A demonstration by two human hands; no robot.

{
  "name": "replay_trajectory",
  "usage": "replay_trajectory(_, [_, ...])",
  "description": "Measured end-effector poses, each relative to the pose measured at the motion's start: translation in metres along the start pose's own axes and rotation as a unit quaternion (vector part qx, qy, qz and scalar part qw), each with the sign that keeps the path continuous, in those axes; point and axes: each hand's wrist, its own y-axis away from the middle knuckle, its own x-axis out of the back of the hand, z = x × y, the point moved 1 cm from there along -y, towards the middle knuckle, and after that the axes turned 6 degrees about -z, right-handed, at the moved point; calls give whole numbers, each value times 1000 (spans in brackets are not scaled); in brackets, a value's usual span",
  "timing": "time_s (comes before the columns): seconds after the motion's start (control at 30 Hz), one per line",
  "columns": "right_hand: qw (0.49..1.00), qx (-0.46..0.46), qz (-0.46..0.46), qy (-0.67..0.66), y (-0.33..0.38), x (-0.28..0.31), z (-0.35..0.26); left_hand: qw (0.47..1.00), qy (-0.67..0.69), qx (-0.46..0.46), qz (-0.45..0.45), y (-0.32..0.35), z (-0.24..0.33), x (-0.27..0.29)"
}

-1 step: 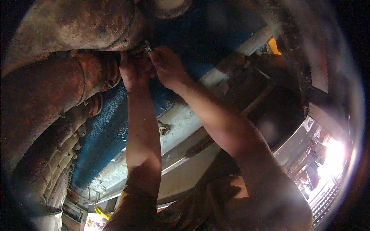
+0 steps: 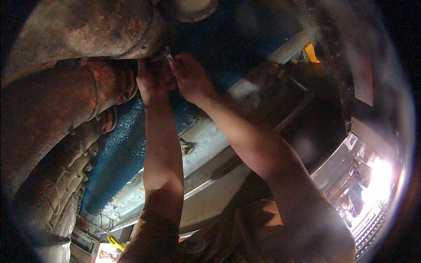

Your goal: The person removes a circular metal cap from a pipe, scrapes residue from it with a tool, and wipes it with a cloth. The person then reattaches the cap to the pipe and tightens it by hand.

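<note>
Right grip (image 2: 192, 79) around a shiny metal tool (image 2: 169, 55), left grip (image 2: 152, 83) close beside, near a rusty pipe (image 2: 57, 101)

Head-worn fisheye, left of pair; looks along forearms (image 2: 162, 149) toward rusty pipes (image 2: 57, 101), close range.

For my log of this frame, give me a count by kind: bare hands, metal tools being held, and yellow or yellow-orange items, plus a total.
Bare hands: 2, left hand and right hand
Held metal tools: 1, a wrench-like tool in the right hand
Yellow items: 2, yellow-orange piece upper right, yellow object lower left
Total: 5
</note>
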Motion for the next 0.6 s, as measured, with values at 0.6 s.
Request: replay_trajectory(0.6, [997, 11, 19, 77, -24, 14, 4, 997, 26, -47, -47, -8, -1, 15])
